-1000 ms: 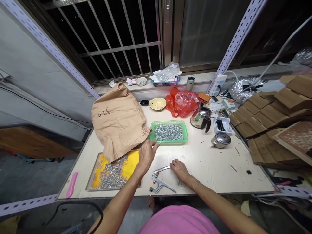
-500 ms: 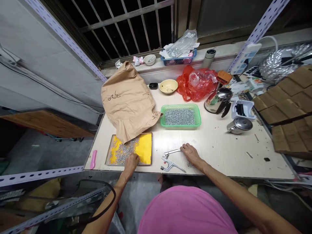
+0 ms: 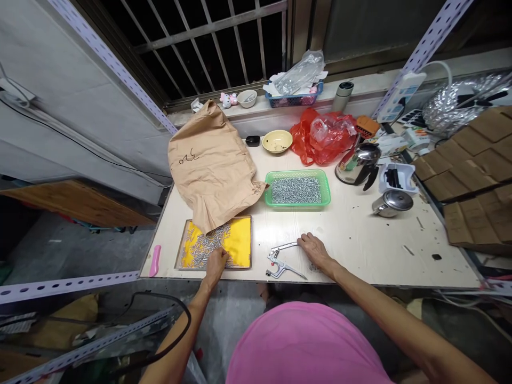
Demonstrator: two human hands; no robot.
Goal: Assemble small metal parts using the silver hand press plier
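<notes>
My left hand is over a shallow tray with a yellow bottom, its fingers pinched together; whatever is between them is too small to make out. Small silvery metal pins lie scattered across the left and middle of that tray. With my right hand I grip the end of the upper handle of silver snap pliers, which lie near the table's front edge with their handles spread apart. A few small clear pieces sit by my right wrist, partly hidden.
Behind the pliers stands a green basket full of similar metal pins. A brown paper sack overlaps the tray's back edge. A pink-handled tool lies far left. A kettle, a steel pot and cardboard boxes occupy the right.
The view has shifted slightly. My left hand has hardly moved over the tray, and my right hand keeps its hold on the pliers.
</notes>
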